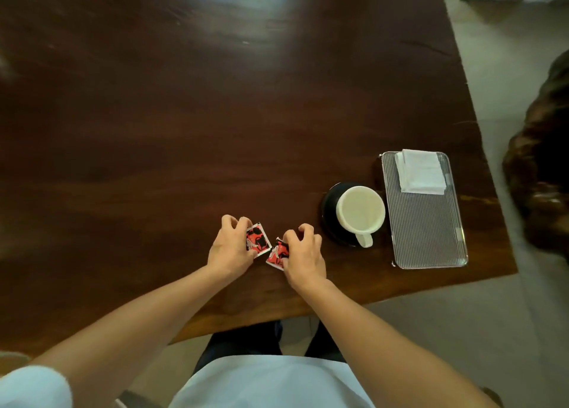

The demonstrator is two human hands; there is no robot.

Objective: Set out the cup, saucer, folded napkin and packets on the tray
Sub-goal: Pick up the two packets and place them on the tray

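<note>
Two red-and-black packets lie on the dark wooden table near its front edge. My left hand [230, 247] has its fingers closed around the left packet [258, 240]. My right hand [303, 252] grips the right packet [277, 253], partly covering it. To the right stands a white cup [361, 212], empty, on a black saucer [330, 210], handle pointing toward me. Further right lies a clear ribbed rectangular tray [426, 226], with a folded white napkin [421, 172] on its far end.
The table's right edge [480, 136] runs just beyond the tray, with pale floor past it. A dark brown object [542, 148] sits off the table at the right. My legs and white shirt fill the bottom of the view.
</note>
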